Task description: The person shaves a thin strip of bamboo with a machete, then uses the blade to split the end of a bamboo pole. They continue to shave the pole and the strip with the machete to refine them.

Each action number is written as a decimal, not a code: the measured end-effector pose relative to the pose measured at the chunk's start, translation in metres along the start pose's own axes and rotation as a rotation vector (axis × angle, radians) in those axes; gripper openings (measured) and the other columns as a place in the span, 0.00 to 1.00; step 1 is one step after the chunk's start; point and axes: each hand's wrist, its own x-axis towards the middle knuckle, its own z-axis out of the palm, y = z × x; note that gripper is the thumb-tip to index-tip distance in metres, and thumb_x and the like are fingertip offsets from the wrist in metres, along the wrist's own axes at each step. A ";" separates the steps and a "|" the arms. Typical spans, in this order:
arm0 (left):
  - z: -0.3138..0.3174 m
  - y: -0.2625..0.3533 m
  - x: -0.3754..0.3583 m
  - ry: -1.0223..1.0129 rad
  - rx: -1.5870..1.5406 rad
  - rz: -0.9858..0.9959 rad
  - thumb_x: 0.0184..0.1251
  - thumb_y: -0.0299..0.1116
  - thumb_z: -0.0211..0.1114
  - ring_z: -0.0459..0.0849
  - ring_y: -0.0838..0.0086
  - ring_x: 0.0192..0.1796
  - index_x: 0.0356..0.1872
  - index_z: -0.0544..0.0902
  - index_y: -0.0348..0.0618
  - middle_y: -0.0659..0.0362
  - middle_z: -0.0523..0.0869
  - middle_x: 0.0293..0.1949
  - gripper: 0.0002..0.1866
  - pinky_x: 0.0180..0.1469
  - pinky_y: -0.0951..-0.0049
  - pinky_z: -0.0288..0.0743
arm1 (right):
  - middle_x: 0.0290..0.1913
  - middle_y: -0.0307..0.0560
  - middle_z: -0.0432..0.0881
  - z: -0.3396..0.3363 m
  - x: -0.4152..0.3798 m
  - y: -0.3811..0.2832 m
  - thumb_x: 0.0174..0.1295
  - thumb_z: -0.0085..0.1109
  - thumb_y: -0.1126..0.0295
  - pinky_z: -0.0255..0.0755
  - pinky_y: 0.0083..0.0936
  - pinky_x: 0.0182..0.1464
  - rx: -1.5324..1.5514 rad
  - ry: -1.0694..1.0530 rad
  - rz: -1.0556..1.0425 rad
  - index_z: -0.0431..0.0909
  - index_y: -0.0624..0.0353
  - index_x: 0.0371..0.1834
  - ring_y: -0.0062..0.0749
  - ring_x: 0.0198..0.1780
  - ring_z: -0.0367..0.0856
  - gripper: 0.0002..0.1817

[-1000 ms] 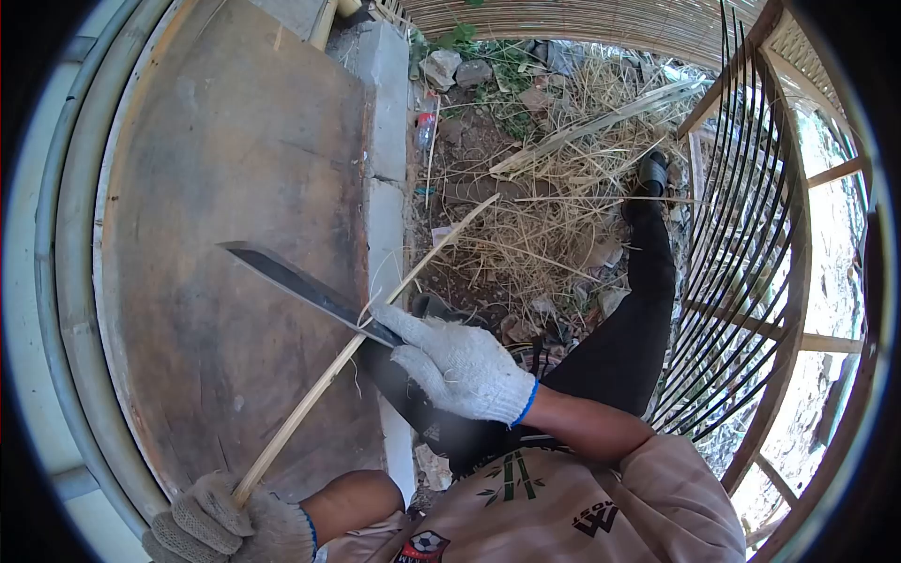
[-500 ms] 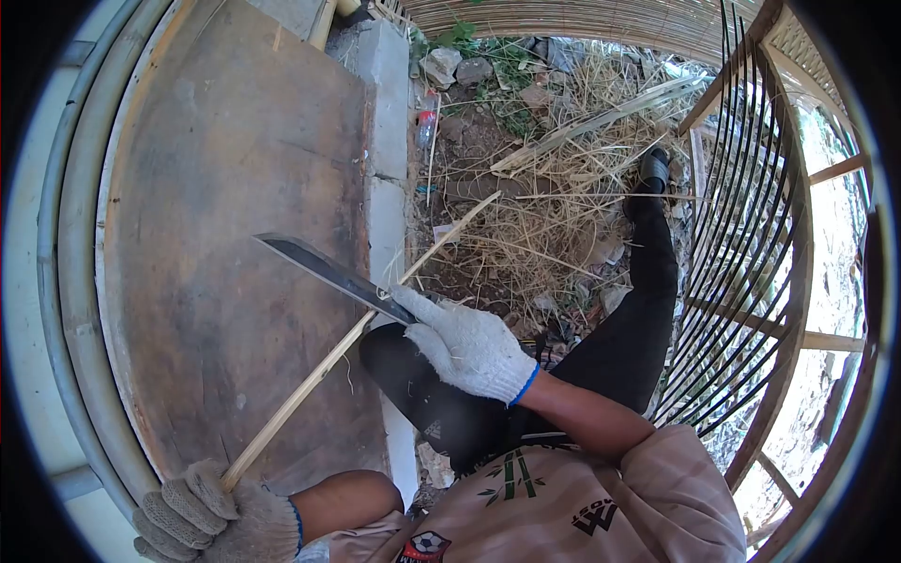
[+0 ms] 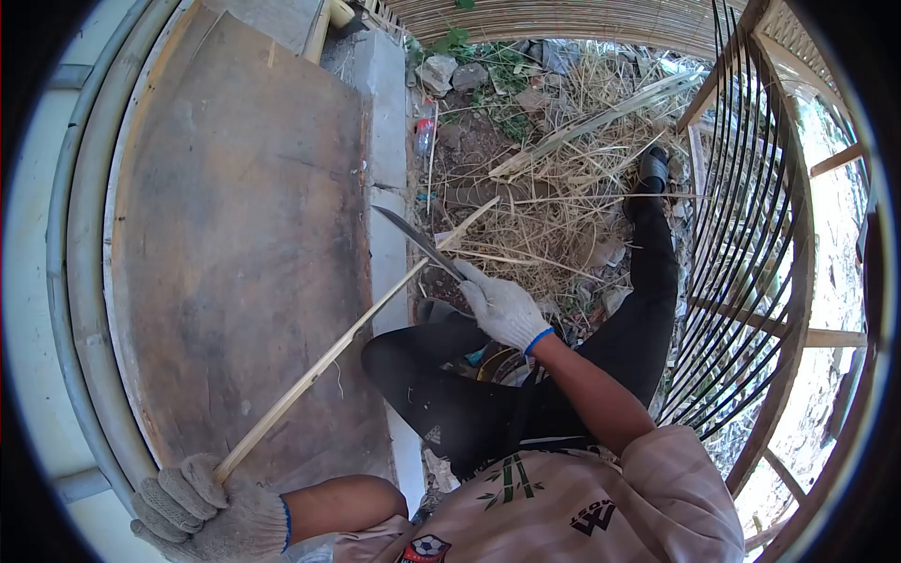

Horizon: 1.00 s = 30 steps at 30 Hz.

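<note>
At the lower left, my left hand (image 3: 202, 511), in a greyish knit glove, is closed round the near end of a long pale bamboo strip (image 3: 310, 377). The strip slants up and right past the board's edge. My right hand (image 3: 507, 308), in a white glove with a blue cuff, grips a long dark-bladed knife (image 3: 413, 235); its handle is hidden in the fingers. The blade crosses the strip near its far part and points up and left. A thin curled shaving hangs from the strip's middle.
A brown wooden board (image 3: 253, 188) lies at the left, beside a concrete ledge (image 3: 388, 141). Straw and split bamboo (image 3: 601, 127) cover the ground ahead, near a plastic bottle (image 3: 424, 137). My outstretched leg (image 3: 652, 253) is beside a rack of dark rods (image 3: 741, 216) at the right.
My right hand and the knife have moved right and slightly up, along the strip toward its far end. My left hand has barely shifted. My bent leg's lower part and foot now show more.
</note>
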 end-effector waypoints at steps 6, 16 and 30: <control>-0.003 0.003 0.002 0.004 0.050 0.021 0.90 0.44 0.42 0.52 0.79 0.18 0.17 0.59 0.57 0.68 0.57 0.18 0.29 0.19 0.74 0.47 | 0.46 0.70 0.88 0.004 0.029 0.083 0.83 0.42 0.51 0.78 0.58 0.53 0.035 0.032 0.142 0.67 0.39 0.82 0.68 0.48 0.87 0.27; 0.031 -0.028 0.001 0.014 0.002 0.112 0.91 0.54 0.41 0.52 0.79 0.23 0.26 0.60 0.59 0.71 0.52 0.24 0.25 0.28 0.74 0.53 | 0.34 0.66 0.86 -0.022 -0.006 -0.022 0.82 0.43 0.53 0.79 0.50 0.49 0.134 -0.123 -0.018 0.66 0.49 0.83 0.64 0.41 0.88 0.29; -0.009 -0.002 0.007 -0.026 0.061 0.016 0.89 0.40 0.43 0.51 0.78 0.20 0.19 0.58 0.56 0.68 0.56 0.19 0.27 0.22 0.74 0.50 | 0.44 0.64 0.89 -0.003 0.009 0.011 0.82 0.42 0.52 0.79 0.57 0.51 0.017 -0.036 -0.119 0.68 0.45 0.81 0.66 0.45 0.87 0.28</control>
